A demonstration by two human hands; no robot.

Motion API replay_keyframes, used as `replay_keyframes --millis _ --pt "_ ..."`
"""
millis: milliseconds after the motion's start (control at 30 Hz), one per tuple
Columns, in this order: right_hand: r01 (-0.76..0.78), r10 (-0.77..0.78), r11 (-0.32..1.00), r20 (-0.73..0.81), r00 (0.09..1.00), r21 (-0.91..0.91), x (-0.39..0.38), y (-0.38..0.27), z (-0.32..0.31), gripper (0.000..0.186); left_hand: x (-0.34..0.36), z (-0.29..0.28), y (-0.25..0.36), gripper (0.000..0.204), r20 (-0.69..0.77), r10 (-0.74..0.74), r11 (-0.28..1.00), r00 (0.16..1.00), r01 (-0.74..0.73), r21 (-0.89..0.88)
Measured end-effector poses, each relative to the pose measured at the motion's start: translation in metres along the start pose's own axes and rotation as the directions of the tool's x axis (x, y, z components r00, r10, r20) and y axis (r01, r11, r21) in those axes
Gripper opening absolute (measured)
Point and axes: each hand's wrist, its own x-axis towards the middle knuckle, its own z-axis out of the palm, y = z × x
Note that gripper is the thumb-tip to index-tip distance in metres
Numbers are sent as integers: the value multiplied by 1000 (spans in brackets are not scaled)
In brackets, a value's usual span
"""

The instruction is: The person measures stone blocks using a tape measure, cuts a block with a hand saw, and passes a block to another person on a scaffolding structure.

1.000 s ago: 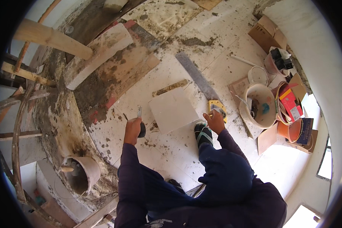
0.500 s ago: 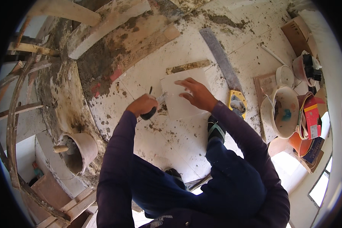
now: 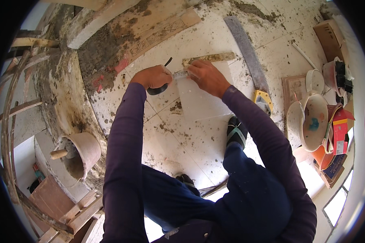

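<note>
The person's two hands hold one tape measure: the left hand [image 3: 154, 77] has its grip wrapped about the black case [image 3: 157, 90], while the right hand [image 3: 209, 77], thumb and fingers together, pinches the short run of tape blade [image 3: 179, 74] at its far end. That blade reaches the upper left part of one pale square tile [image 3: 207, 97], lying on the floor [image 3: 158, 139] before two shoes [image 3: 236, 131]. One narrow strip [image 3: 211, 58] lies just beyond; one yellow-handled saw [image 3: 247, 52] is to the right, one bucket [image 3: 89, 150] far left.
</note>
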Motion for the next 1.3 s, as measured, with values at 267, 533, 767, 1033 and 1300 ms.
replay_keyframes --millis 267,533,767,1033,1300 --pt "-41 35 995 -58 998 -95 -8 -2 9 16 11 0 4 34 72 5 1000 997 -5 -3" --pt "-97 90 993 -100 991 -67 -7 -6 12 15 16 -4 5 34 71 -6 1000 997 7 -7" --pt "-82 71 988 -88 994 -130 -4 -9 10 15 15 -7 3 35 85 27 999 996 -24 -41" --pt "-86 71 984 -101 992 -158 -2 -10 14 15 16 -9 4 35 95 12 998 995 -7 -61" --pt "-117 98 983 -136 986 -144 -1 -12 18 16 16 -13 6 33 68 33 998 997 -29 -56"
